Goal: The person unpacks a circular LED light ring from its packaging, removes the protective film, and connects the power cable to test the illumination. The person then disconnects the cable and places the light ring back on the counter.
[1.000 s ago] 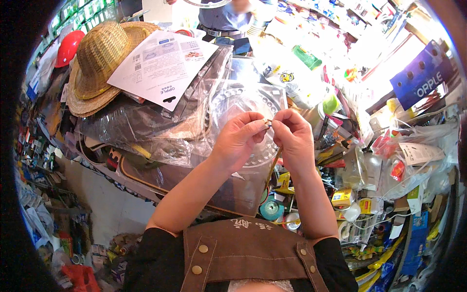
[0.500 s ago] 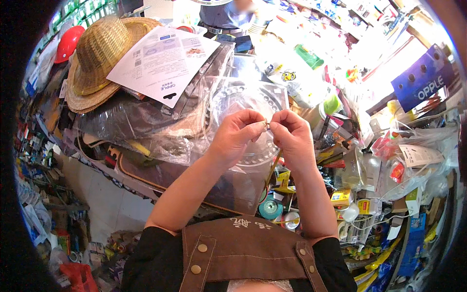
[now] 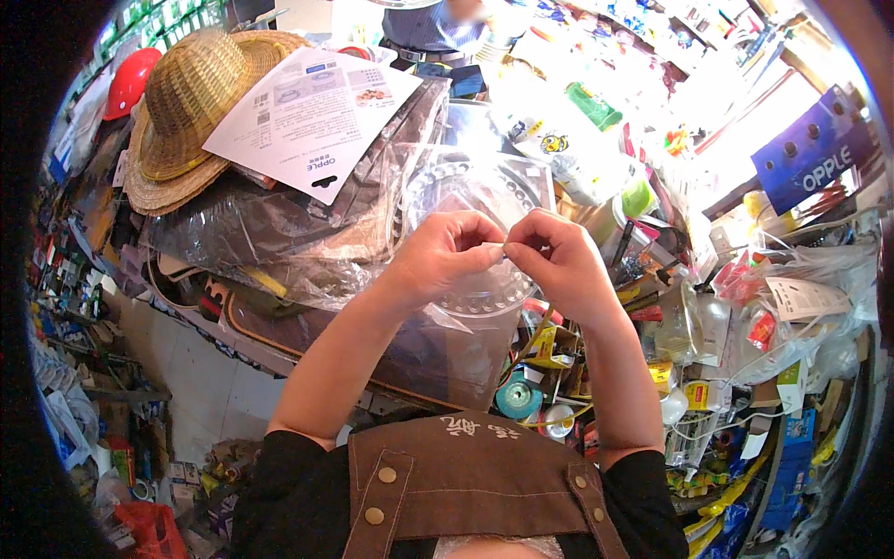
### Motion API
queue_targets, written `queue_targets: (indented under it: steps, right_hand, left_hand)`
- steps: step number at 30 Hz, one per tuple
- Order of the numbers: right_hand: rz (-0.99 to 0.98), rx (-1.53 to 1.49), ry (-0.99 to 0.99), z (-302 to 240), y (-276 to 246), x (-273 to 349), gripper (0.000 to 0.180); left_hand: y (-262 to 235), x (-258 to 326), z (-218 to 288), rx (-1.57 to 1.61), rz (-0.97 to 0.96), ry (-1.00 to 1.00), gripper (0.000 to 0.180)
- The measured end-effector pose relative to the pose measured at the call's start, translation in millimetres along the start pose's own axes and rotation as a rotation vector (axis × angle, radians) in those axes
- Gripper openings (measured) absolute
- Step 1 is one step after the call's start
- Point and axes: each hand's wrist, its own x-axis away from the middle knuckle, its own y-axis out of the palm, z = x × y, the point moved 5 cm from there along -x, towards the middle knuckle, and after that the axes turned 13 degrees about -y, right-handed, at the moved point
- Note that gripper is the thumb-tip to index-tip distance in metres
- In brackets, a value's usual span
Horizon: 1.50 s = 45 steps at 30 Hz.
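Note:
My left hand (image 3: 449, 250) and my right hand (image 3: 557, 259) meet fingertip to fingertip in front of me. Thumb and forefinger are pinched closed on each hand. Whatever they grip is tiny and almost wholly covered by the fingertips, so I cannot make out its kind. Beneath the hands lies a clear round plastic packaging tray (image 3: 480, 300) with a ring of bumps near its rim. It rests on clear plastic sheeting (image 3: 326, 279) spread over the cluttered counter.
Woven straw hats (image 3: 191, 102), a white printed card (image 3: 303, 130) and a red helmet (image 3: 132, 82) are at the far left. A teal tape roll (image 3: 519, 397) and yellow boxes (image 3: 551, 347) crowd the right. Across the counter stands another person (image 3: 433, 33).
Both hands have come slightly lower and closer together, the fingertips now touching. A small metallic-looking bit between them, visible before, is now mostly covered.

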Motion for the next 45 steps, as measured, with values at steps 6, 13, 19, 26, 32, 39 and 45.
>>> queue_targets:
  steps: [6,13,19,26,32,39,45]
  right_hand:
    - [0.047,-0.256,0.134,18,8,-1,0.011]
    - [0.165,-0.636,0.275,38,12,12,0.01]
    - [0.27,-0.759,0.296,41,16,14,0.018]
    - [0.27,-0.633,0.215,36,15,12,0.016]
    - [0.217,-0.682,0.249,37,21,19,0.013]
    - [0.268,-0.662,0.266,32,8,37,0.023]
    - [0.471,-0.779,0.181,19,-28,45,0.023]
  left_hand:
    - [-15,-3,-10,0.041,-0.002,-0.019,0.023]
    - [-8,-5,-12,0.175,0.046,0.017,0.024]
    - [-12,-9,-10,-0.013,0.063,0.101,0.021]
    - [-13,-12,-8,-0.033,0.072,0.095,0.022]
    - [-8,-5,-3,-0.004,0.101,0.103,0.023]
    - [5,22,29,-0.215,0.187,0.264,0.04]
    - [-71,-8,152,-1.257,0.887,0.846,0.049]
